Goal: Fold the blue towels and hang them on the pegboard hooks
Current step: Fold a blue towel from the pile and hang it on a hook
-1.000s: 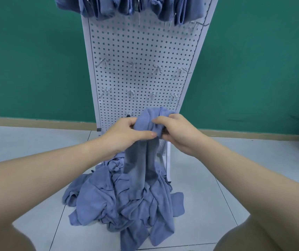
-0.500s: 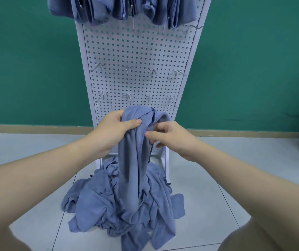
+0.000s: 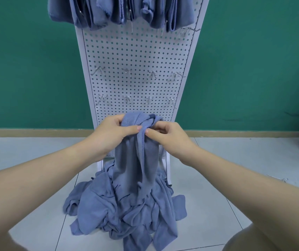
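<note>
There is a single view, from a wide-angle camera worn on the person's head. It faces forward and tilts down, toward a white pegboard (image 3: 137, 57) that stands against a green wall (image 3: 27, 69). Both forearms reach in from the bottom corners, so the hands sit close to the lens at mid-frame. The floor (image 3: 235, 160) fills the lower part, with the towel heap (image 3: 125, 205) near the person's knees. The top edge cuts off the pegboard's upper rows, showing only the hems of hung towels (image 3: 119, 11). The wide lens bows the pegboard's sides outward toward the top
</note>
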`<move>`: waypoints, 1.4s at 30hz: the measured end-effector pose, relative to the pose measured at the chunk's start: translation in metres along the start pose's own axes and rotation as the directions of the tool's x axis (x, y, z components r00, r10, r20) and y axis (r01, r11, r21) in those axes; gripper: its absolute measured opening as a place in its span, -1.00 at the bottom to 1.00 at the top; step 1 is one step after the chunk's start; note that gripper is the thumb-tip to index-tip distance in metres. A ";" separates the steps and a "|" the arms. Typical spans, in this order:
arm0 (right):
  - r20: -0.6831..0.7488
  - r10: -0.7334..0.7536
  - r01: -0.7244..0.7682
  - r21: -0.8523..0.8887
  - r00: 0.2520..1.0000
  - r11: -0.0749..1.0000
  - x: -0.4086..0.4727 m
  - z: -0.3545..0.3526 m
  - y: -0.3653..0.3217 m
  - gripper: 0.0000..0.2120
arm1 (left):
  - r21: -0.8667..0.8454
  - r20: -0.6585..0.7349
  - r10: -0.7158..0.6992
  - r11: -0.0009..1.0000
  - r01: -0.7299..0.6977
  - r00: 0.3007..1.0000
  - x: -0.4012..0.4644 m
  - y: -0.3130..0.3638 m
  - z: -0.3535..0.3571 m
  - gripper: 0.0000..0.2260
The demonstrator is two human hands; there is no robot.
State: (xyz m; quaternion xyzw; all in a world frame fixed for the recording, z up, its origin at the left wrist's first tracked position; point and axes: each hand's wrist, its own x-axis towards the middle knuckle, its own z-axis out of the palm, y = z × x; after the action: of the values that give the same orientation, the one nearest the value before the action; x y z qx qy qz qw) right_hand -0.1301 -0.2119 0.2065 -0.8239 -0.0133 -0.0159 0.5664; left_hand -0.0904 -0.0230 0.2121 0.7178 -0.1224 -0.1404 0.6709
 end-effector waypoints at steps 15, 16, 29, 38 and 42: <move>-0.036 -0.040 0.044 0.094 0.999 0.995 -0.004 0.006 -0.008 -0.40 | 0.088 -0.056 0.080 0.993 -0.075 0.995 -0.005 0.002 0.006 -0.78; -0.058 -0.051 0.055 0.076 0.997 0.996 -0.004 0.005 -0.007 -0.44 | 0.085 -0.051 0.078 0.994 -0.073 0.996 -0.004 0.001 0.006 -0.78; -0.234 -0.031 -0.005 -0.151 0.972 0.988 0.015 -0.027 0.019 -0.57 | 0.291 -0.181 0.067 0.957 -0.011 0.981 0.016 -0.009 -0.039 -0.89; -0.289 -0.027 0.000 -0.096 0.957 0.995 0.017 -0.037 0.027 -0.63 | 0.374 -0.251 0.056 0.926 0.043 0.966 0.021 -0.012 -0.065 -0.93; -0.274 -0.020 0.001 -0.068 0.962 0.998 0.014 -0.035 0.022 -0.64 | 0.376 -0.227 0.046 0.926 0.044 0.973 0.018 -0.010 -0.064 -0.92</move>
State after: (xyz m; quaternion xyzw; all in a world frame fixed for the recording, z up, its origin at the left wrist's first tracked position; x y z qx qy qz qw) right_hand -0.1158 -0.2523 0.1991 -0.8323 0.0615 -0.1332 0.5346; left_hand -0.0506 0.0307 0.2058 0.8451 -0.0685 -0.0293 0.5295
